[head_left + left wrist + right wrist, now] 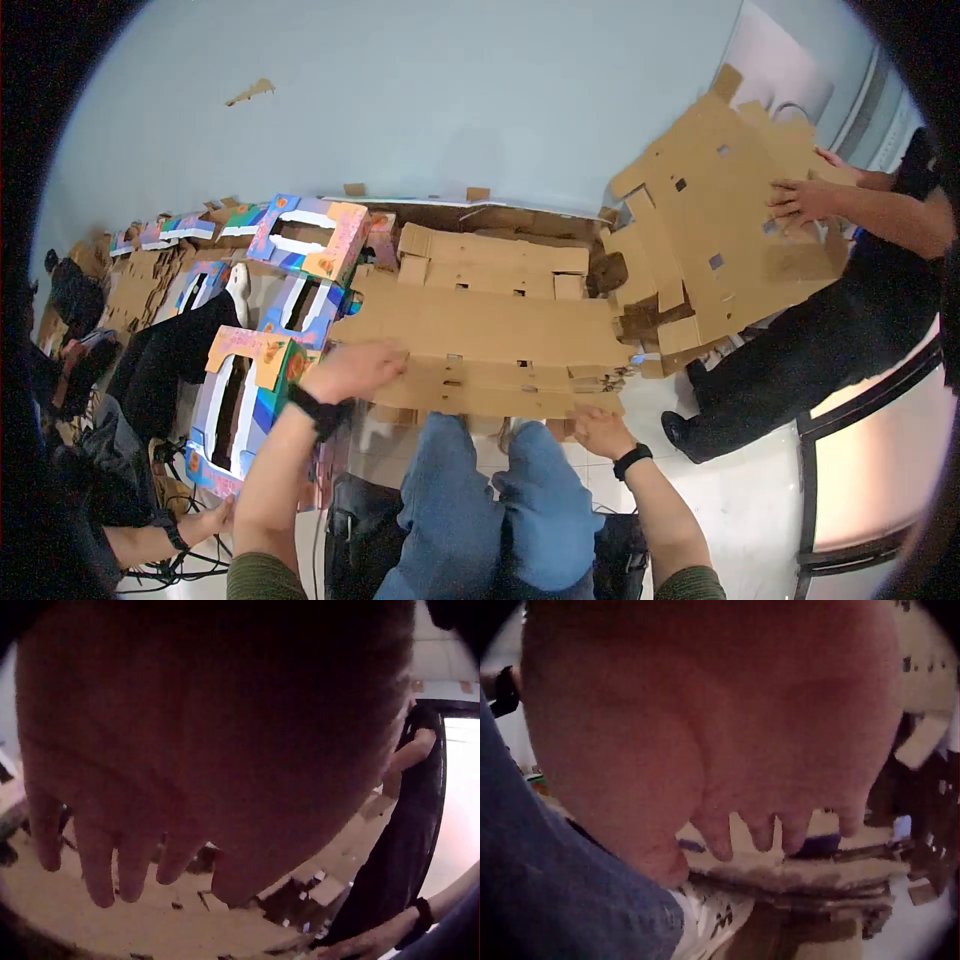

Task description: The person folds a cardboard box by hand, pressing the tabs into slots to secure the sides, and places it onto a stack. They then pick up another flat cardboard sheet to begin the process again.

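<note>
A flat, die-cut brown cardboard sheet (490, 325) lies in front of my knees, atop other sheets whose layered edges show at its right end. Over its near left corner is my left hand (355, 370); in the left wrist view the fingers (97, 874) hang apart and loosely extended, with nothing held. My right hand (602, 432) is at the sheet's near right edge. From the right wrist, its spread fingers (761, 832) overlap the stacked cardboard edges (795, 889), and no object shows in its grasp.
Colourful printed boxes with cut-out windows (300, 235) stand at the left, one box (235, 400) by my left forearm. At the right, another person's hand (800, 200) is on a large upright cardboard sheet (700, 200). Someone else's hand (215, 515) is at lower left. A wall (400, 120) rises behind.
</note>
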`<state>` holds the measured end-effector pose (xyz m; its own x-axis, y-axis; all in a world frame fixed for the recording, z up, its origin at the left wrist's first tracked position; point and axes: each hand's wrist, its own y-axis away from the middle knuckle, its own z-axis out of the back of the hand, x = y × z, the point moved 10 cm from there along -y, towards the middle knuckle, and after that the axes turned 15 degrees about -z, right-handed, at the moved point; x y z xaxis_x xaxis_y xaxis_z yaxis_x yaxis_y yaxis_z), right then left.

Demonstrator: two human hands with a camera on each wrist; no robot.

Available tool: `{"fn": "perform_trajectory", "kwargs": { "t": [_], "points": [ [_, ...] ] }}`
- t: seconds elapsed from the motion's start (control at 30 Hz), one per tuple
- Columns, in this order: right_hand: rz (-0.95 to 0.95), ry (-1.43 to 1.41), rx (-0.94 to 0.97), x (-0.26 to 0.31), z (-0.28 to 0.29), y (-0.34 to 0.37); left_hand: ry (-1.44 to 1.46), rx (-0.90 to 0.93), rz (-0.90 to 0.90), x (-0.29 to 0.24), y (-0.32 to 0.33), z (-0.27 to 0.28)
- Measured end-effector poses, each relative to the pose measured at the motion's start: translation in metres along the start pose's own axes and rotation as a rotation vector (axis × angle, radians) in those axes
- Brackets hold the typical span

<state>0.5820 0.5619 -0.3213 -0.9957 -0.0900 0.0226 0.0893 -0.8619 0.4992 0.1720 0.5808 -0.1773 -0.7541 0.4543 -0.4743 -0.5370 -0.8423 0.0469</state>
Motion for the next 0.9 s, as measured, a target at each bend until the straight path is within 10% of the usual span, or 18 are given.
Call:
{"fn": "perform_trajectory", "kwargs": {
  "t": [0.27, 0.63, 0.9],
  "points": [
    [0.118, -0.231, -0.611, -0.049, 0.107, 0.143, -0.088, -0.214, -0.048, -0.057, 0.164, 0.051],
    [0.046, -0.369, -0.375, -0.066, 0.025, 0.251, 0.079, -0.196, 0.443, -0.016, 0.353, -0.045],
    [-0.019, -0.356, -0.421, -0.055, -0.018, 0.262, -0.274, -0.339, 0.963, 0.136, 0.428, -0.137]
  ]
}}
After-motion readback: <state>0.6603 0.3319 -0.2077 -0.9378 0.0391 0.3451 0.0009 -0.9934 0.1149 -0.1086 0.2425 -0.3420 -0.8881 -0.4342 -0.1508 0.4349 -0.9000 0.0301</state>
